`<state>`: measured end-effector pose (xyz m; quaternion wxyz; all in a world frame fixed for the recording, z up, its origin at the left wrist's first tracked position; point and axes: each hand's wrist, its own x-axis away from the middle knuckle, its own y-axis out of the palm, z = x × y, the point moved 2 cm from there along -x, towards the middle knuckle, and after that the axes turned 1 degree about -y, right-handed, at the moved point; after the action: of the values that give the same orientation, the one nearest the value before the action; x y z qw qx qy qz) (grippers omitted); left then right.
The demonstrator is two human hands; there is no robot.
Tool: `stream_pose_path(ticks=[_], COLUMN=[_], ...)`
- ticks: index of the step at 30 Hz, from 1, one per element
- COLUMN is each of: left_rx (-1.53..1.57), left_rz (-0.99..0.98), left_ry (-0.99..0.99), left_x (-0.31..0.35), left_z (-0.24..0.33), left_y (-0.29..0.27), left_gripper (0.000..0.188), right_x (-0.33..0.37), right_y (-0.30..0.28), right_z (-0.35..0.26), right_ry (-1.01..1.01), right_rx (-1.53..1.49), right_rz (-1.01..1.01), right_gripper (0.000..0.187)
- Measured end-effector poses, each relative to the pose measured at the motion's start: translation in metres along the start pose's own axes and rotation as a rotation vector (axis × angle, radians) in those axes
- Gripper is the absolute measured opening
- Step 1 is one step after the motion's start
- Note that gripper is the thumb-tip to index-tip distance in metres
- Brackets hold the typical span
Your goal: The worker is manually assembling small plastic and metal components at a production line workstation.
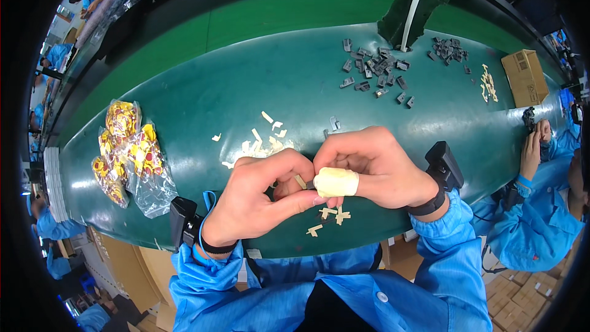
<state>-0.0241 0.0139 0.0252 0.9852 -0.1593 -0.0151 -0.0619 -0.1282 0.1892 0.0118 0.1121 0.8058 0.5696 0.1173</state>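
Head cam: left hand (pixel 258 200) and right hand (pixel 369 163) are pinched together on a tiny tan strip (pixel 300 181) just above the green table's (pixel 246 86) near edge. Loose strips (pixel 329 215) lie underneath, grey parts (pixel 376 67) well away.

Both hands meet over the green table (pixel 246 86) — the left hand (pixel 258 200) and right hand (pixel 369 166) pinch a small tan strip (pixel 300 181) between fingertips (the right thumb is taped). Pale scraps (pixel 329 215) lie just below; dark grey parts (pixel 375 67) sit well beyond, snack packets (pixel 129 154) to the left.
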Motion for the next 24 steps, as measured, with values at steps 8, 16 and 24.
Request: stream_pose_path(ticks=[8,16,24], left_rx=[0.45,0.532,0.133], left_rz=[0.065,0.158,0.468], left_ry=[0.013,0.004,0.145], left_x=[-0.0025,-0.002,0.0037], left_z=[-0.0035,-0.0019,-0.0049], left_y=[0.007,0.0051,0.0003], left_gripper=[0.018,0.014,0.009], right_x=[-0.0001,-0.0014,0.0005], right_y=[-0.0001,0.0051,0.0017], right_z=[-0.0004,0.0039,0.0056], right_ry=[-0.034,-0.121,-0.157], right_rx=[-0.043,0.019,0.097], right_rz=[0.08,0.153,0.243], right_gripper=[0.016,0.016,0.014])
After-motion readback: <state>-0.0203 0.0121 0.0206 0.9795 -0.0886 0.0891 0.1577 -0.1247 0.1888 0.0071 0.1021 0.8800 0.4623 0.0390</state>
